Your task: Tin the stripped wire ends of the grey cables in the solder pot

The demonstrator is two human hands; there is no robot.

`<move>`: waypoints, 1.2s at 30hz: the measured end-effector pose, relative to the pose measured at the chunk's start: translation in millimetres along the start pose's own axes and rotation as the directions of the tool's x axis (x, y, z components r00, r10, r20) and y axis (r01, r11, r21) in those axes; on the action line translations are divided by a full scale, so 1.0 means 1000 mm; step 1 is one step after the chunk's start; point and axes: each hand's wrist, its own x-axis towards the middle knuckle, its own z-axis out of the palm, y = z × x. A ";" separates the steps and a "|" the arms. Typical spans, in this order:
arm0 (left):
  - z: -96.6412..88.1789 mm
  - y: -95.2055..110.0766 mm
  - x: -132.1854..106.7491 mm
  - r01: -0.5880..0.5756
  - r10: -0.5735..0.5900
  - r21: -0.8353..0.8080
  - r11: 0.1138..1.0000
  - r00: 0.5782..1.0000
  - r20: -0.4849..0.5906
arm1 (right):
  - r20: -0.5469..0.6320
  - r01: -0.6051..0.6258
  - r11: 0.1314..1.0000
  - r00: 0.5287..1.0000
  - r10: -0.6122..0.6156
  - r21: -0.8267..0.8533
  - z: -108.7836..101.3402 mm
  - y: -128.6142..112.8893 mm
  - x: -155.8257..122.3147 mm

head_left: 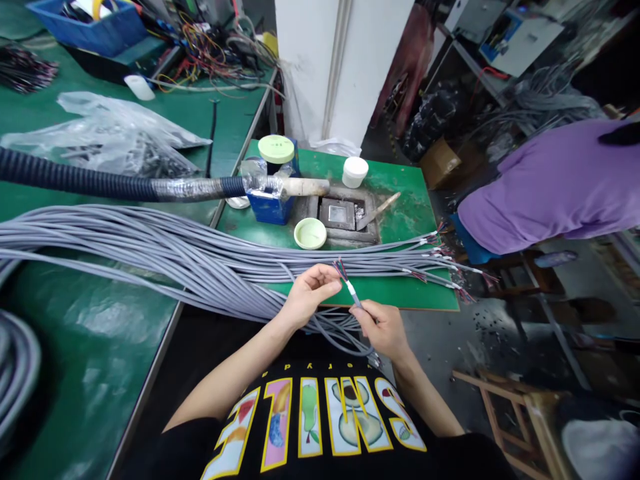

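My right hand (381,327) is closed around a grey cable (356,300), just below a white band near its end. Thin coloured wires (341,269) fan out from that end, pointing up and left. My left hand (316,290) is curled at these wires, with thumb and fingertips against them; the exact grip is too small to make out. Behind both hands, a thick bundle of grey cables (240,257) lies across the green table. Their stripped ends (440,253), with white bands and coloured wires, reach the table's right side.
Beyond the bundle are a small square metal pot (340,213), a scraper (383,210), a pale green dish (310,234), a white tub (355,172) and a blue box (270,208). A black corrugated hose (100,175) comes from the left. A person in purple (555,187) is at right.
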 end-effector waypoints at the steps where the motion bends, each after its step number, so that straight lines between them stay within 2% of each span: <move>1: 0.000 0.001 0.000 -0.011 0.011 0.006 1.000 1.000 -0.009 | -0.006 0.007 1.000 1.000 -0.007 -0.018 0.001 0.000 0.000; 12: 0.005 0.001 0.005 -0.039 0.048 0.107 0.994 0.996 -0.077 | 0.018 0.067 0.993 0.998 -0.066 -0.095 0.001 -0.005 0.005; 17: 0.017 0.001 0.000 -0.064 0.071 0.139 0.988 0.996 -0.049 | -0.096 0.000 0.998 0.995 -0.006 -0.061 0.002 -0.007 0.009; 19: 0.018 0.000 -0.001 -0.077 0.078 0.139 0.987 0.997 -0.003 | -0.153 0.018 0.998 0.988 -0.027 -0.062 0.002 -0.007 0.011; 21: 0.015 0.000 0.000 -0.088 0.077 0.118 0.989 0.993 0.092 | -0.166 0.068 0.997 0.983 -0.075 -0.046 0.000 -0.006 0.013; 25: 0.004 0.005 0.004 -0.121 0.076 0.116 0.986 0.940 0.334 | -0.072 0.157 0.986 0.986 -0.153 0.055 -0.008 -0.003 0.015; 27: 0.001 0.008 0.004 -0.186 0.111 0.172 0.967 0.921 0.373 | -0.029 0.167 0.983 0.986 -0.166 0.082 -0.011 -0.004 0.016; 30: 0.006 0.009 0.003 -0.232 0.167 0.233 0.945 0.949 0.266 | -0.059 0.122 0.992 0.991 -0.120 0.036 -0.008 -0.006 0.018; 33: 0.013 0.006 0.000 -0.204 0.183 0.221 0.954 0.977 0.114 | -0.198 0.075 0.996 0.977 -0.084 -0.055 0.001 -0.008 0.018; 36: 0.014 0.006 0.001 -0.178 0.158 0.182 0.967 0.980 0.119 | -0.238 0.117 0.989 0.962 -0.136 -0.092 0.006 -0.005 0.019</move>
